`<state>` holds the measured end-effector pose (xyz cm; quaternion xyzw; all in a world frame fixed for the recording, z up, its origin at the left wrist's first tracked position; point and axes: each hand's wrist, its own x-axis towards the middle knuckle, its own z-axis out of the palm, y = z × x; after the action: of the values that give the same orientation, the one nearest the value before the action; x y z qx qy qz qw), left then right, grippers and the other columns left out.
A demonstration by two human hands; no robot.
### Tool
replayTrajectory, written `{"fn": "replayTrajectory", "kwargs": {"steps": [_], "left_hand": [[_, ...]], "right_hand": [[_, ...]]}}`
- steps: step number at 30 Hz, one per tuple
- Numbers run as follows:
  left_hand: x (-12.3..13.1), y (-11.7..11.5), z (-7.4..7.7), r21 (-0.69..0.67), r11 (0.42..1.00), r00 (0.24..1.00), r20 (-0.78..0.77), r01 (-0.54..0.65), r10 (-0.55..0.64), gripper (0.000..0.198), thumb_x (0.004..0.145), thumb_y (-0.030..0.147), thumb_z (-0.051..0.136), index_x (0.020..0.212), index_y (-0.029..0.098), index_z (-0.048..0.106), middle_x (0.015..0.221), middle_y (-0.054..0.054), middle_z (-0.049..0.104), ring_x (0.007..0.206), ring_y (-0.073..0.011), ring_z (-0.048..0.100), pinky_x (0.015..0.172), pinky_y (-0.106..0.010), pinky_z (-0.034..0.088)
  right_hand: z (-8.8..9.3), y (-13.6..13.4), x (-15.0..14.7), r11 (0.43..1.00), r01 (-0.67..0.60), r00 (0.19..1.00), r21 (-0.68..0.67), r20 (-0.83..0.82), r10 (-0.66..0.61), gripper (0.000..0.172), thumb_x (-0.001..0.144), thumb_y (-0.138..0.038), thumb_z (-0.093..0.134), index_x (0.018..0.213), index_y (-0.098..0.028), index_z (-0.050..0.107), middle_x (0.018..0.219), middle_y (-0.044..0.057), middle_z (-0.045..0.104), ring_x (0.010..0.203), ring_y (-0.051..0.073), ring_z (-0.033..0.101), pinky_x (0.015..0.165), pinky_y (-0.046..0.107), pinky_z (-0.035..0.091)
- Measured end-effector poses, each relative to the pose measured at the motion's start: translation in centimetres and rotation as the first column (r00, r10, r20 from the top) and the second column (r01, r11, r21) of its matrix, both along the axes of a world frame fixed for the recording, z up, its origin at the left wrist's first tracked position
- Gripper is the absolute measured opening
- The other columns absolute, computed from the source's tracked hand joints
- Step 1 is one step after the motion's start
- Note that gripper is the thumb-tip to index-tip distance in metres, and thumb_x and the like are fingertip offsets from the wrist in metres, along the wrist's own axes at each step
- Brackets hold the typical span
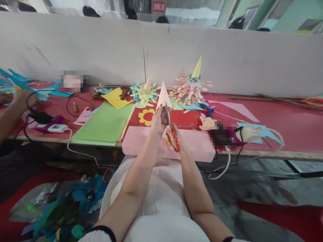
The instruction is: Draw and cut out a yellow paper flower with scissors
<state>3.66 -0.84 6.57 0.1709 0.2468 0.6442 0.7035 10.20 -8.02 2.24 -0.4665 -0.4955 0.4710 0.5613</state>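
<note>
My left hand (158,120) grips the lower part of a pale pink paper cone (163,93), whose tip points up and away from me. In my right hand (176,131) is a pair of scissors (173,139) with red-orange and yellow handles. The scissor blades lie against the cone's lower right side, close to my left fingers; whether they are cutting the paper I cannot tell. Under my hands a pink paper sheet (194,143) hangs over the table's front edge. A yellow paper flower (146,117) lies just left of my left hand.
Behind stand two fringed paper cone pieces, one small (147,89) and one tall (196,70). Green sheets (103,121) lie left. A blue glue gun (207,109), cables and a white plug (249,133) lie right. Another person's hand (24,101) is at far left. A white partition (101,50) rises behind.
</note>
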Motion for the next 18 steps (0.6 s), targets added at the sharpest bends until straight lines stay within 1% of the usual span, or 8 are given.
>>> {"fn": "replayTrajectory", "kwargs": {"steps": [3, 7, 11, 14, 18], "left_hand": [[-0.7, 0.4, 0.2, 0.003, 0.998, 0.997, 0.037, -0.062, 0.062, 0.011, 0.084, 0.023, 0.056, 0.079, 0.017, 0.064, 0.088, -0.005, 0.07, 0.111, -0.0172, 0.06, 0.096, -0.026, 0.044], [-1.5, 0.4, -0.1, 0.021, 0.99, 0.986, 0.1, -0.138, 0.135, 0.007, 0.084, 0.021, 0.057, 0.082, 0.018, 0.063, 0.099, -0.004, 0.07, 0.116, -0.0159, 0.056, 0.099, -0.026, 0.042], [-1.6, 0.4, -0.6, 0.008, 0.991, 0.987, 0.093, -0.133, 0.131, 0.007, 0.082, 0.021, 0.059, 0.087, 0.017, 0.063, 0.104, -0.006, 0.069, 0.117, -0.0166, 0.056, 0.102, -0.028, 0.041], [-1.4, 0.5, -1.1, 0.023, 0.992, 0.988, 0.088, -0.127, 0.125, 0.009, 0.082, 0.019, 0.059, 0.09, 0.018, 0.062, 0.102, -0.005, 0.069, 0.116, -0.017, 0.057, 0.102, -0.03, 0.041], [-1.2, 0.6, -1.8, 0.064, 0.989, 0.987, 0.095, -0.136, 0.129, 0.009, 0.078, 0.018, 0.063, 0.087, 0.019, 0.061, 0.103, -0.005, 0.07, 0.114, -0.0172, 0.058, 0.1, -0.03, 0.043]], "right_hand": [[0.3, -0.2, -0.2, 0.998, -0.061, 0.998, 0.027, 0.031, 0.06, 0.043, 0.075, -0.062, 0.057, 0.094, -0.025, 0.049, 0.059, -0.006, 0.042, 0.041, 0.007, 0.038, 0.035, 0.019, 0.033], [0.4, -0.2, -0.3, 0.998, -0.055, 0.997, 0.034, 0.064, 0.053, 0.044, 0.075, -0.065, 0.054, 0.091, -0.024, 0.049, 0.057, -0.007, 0.043, 0.037, 0.007, 0.037, 0.033, 0.02, 0.032], [0.4, 0.1, -0.7, 0.999, -0.041, 0.999, -0.003, 0.007, 0.041, 0.05, 0.074, -0.07, 0.05, 0.091, -0.023, 0.049, 0.056, -0.006, 0.045, 0.034, 0.007, 0.037, 0.031, 0.02, 0.032], [0.6, 0.1, -0.9, 0.999, -0.038, 0.998, -0.029, -0.043, 0.037, 0.048, 0.074, -0.069, 0.051, 0.089, -0.023, 0.048, 0.054, -0.007, 0.044, 0.034, 0.006, 0.036, 0.03, 0.02, 0.031], [0.8, 0.0, -1.1, 0.999, -0.025, 0.999, -0.027, -0.039, 0.024, 0.047, 0.075, -0.068, 0.051, 0.081, -0.022, 0.045, 0.05, -0.008, 0.039, 0.033, 0.006, 0.035, 0.031, 0.019, 0.029]]}}
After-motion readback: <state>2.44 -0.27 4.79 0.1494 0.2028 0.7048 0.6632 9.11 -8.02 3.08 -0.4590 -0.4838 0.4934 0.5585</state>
